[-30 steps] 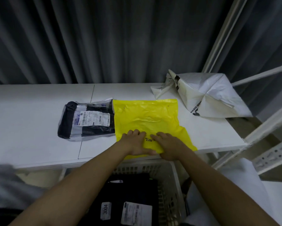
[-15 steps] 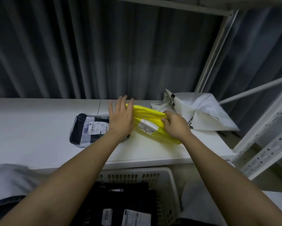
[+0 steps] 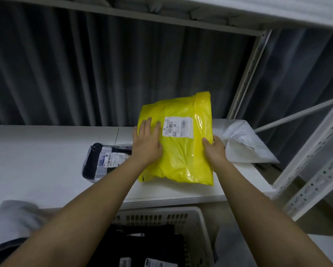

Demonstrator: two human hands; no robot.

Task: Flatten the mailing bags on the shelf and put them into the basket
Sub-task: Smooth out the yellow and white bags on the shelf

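Note:
A yellow mailing bag (image 3: 181, 157) stands tilted above the white shelf (image 3: 36, 160), its white label facing me. My left hand (image 3: 147, 141) lies flat against the bag's left side with straight fingers. Holding the bag's right edge is my right hand (image 3: 214, 149), thumb on the front and fingers behind. A black-and-clear mailing bag (image 3: 102, 160) lies on the shelf to the left, partly behind my left arm. A white mailing bag (image 3: 244, 145) lies crumpled at the shelf's right end. The white basket (image 3: 200, 218) sits below the shelf edge with dark labelled bags inside.
White metal shelf uprights (image 3: 316, 160) stand at the right, and an upper shelf (image 3: 239, 14) runs overhead. A grey curtain (image 3: 84, 74) hangs behind the shelf. A grey cloth (image 3: 13, 220) shows at the lower left.
The yellow bag lay flat under both hands, was lifted and turned over, and now stands raised with its label side toward me. The view has tilted upward.

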